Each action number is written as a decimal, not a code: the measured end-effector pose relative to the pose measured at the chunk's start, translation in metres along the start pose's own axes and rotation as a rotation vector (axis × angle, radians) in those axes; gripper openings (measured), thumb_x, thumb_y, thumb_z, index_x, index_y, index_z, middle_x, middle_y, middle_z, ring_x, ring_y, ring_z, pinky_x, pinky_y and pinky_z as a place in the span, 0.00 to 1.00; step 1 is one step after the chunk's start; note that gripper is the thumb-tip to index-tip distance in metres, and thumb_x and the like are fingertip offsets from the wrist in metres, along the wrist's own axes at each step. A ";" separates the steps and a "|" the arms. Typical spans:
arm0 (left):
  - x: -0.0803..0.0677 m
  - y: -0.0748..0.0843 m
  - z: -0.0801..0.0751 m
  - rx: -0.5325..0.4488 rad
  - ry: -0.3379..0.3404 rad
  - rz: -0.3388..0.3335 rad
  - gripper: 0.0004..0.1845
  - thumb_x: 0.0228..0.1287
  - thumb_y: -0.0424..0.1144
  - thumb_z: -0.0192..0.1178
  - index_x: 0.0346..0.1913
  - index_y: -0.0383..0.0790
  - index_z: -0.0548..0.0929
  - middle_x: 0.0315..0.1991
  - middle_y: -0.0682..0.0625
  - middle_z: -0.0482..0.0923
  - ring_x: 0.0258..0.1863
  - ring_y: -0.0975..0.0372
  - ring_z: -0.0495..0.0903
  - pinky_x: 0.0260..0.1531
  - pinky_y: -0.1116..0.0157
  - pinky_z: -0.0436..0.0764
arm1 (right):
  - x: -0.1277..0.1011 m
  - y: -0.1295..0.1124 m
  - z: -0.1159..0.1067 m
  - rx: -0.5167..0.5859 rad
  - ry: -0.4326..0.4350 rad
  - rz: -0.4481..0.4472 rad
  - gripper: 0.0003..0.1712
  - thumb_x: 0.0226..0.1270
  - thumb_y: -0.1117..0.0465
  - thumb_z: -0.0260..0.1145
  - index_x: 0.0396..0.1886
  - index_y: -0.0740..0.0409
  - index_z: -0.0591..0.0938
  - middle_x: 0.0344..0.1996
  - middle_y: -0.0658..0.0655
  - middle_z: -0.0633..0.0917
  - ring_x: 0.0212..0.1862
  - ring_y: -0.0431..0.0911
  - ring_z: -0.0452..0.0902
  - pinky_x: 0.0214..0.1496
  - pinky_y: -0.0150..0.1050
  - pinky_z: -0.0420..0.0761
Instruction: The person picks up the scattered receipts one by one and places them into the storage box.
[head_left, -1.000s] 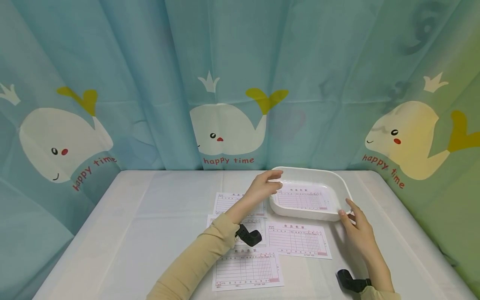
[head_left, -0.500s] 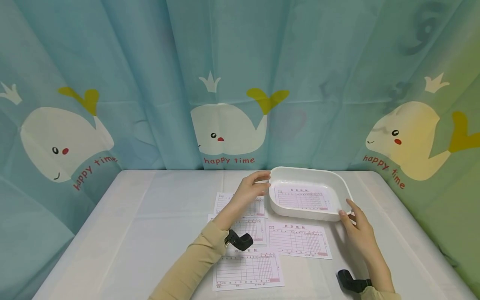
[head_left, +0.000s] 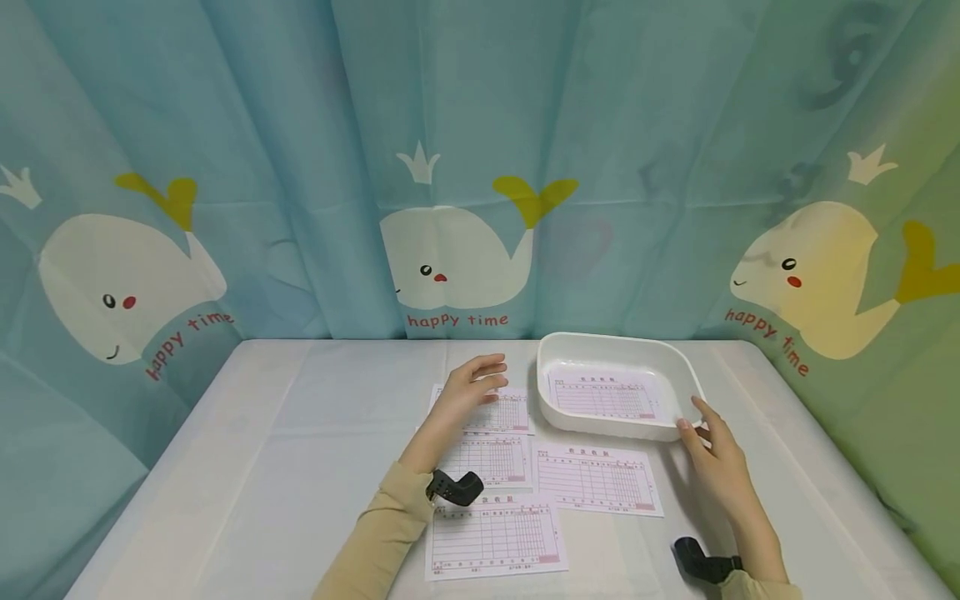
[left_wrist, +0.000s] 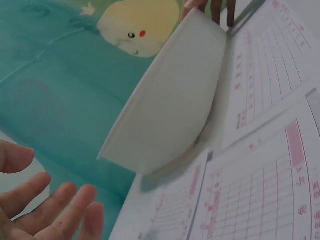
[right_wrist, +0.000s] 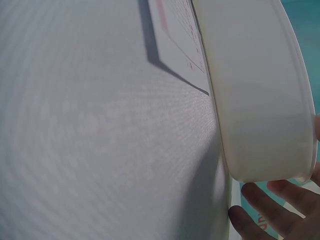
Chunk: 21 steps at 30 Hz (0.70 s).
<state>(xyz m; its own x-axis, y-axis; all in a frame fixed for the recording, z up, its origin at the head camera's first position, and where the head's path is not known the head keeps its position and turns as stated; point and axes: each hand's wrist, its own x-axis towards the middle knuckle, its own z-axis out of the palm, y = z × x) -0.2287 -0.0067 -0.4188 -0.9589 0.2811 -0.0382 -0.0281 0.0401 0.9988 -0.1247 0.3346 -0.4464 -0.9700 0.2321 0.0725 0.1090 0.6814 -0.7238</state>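
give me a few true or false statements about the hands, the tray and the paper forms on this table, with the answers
1. The white tray holds one paper form. True.
2. The left hand grips the tray's rim. False: it hovers open above a form on the table, apart from the tray.
3. The right hand touches the tray's near right corner. True.
4. The tray stands on the left half of the table. False: it stands on the right half, near the curtain.
5. Four forms lie on the table outside the tray. True.
6. The right hand holds a pen. False: its fingers hold nothing and only rest against the tray.
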 end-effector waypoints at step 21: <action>0.008 -0.027 -0.056 0.019 0.208 -0.060 0.22 0.66 0.35 0.57 0.63 0.38 0.74 0.59 0.41 0.78 0.54 0.54 0.80 0.49 0.61 0.80 | -0.001 -0.003 0.000 0.018 0.001 0.020 0.38 0.76 0.47 0.47 0.76 0.61 0.49 0.71 0.77 0.54 0.65 0.73 0.60 0.61 0.69 0.66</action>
<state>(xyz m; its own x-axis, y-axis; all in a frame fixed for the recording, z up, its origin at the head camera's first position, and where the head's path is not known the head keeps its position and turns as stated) -0.2510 -0.0595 -0.4444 -0.9934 0.0733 -0.0887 -0.0836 0.0697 0.9941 -0.1238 0.3324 -0.4445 -0.9674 0.2462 0.0590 0.1241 0.6644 -0.7370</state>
